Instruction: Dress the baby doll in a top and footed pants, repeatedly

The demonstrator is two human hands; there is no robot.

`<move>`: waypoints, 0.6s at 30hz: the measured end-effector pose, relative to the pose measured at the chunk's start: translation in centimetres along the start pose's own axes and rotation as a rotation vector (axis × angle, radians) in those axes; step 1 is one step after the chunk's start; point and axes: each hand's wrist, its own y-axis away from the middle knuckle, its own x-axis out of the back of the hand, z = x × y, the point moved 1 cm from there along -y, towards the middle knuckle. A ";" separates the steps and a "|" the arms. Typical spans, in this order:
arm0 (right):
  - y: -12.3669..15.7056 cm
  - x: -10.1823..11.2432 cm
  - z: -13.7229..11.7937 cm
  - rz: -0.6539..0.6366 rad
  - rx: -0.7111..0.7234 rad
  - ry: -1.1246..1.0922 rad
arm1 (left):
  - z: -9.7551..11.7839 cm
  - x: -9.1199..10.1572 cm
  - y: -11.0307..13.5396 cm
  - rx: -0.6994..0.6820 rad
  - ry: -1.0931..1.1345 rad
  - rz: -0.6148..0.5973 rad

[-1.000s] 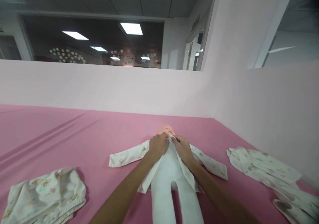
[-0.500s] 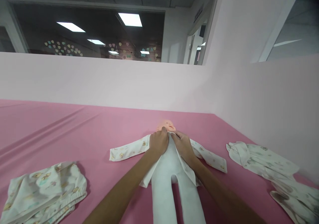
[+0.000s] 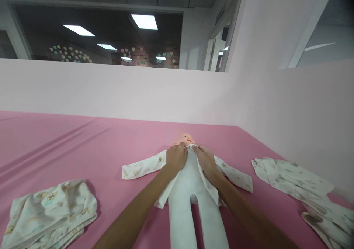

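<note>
A baby doll [image 3: 184,139] with a white cloth body lies on its back, legs toward me. It wears a white long-sleeved baby shirt [image 3: 145,168] with a small animal print, sleeves spread to both sides and front hanging apart. At the neck, my left hand [image 3: 176,155] is closed on the shirt's left front edge. Close beside it, my right hand [image 3: 205,159] pinches the right front edge near the collar. The fingertips of both hands are partly hidden by the hands themselves and the cloth.
Folded printed baby trousers [image 3: 52,212] lie at the left on the pink sheet [image 3: 110,142]. Another white printed garment [image 3: 298,180] is spread at the right, near the wall. A white wall [image 3: 116,92] with a window above borders the far side.
My right hand has shifted slightly to the right and drawn the right collar edge a little away from the left one. The left hand has hardly moved.
</note>
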 end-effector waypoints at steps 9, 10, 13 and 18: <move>-0.3 -0.3 -0.2 -0.017 -0.041 -0.029 | -0.1 0.3 0.3 -0.007 0.006 0.016; -0.3 -0.3 -0.2 -0.014 -0.045 -0.029 | -0.1 0.3 0.3 -0.008 0.008 0.018; -0.3 -0.4 -0.2 -0.015 -0.054 -0.036 | -0.1 0.1 0.3 -0.015 0.018 0.022; -0.1 -1.0 -0.4 -0.025 -0.079 -0.062 | -0.3 -0.3 0.1 -0.031 0.052 0.029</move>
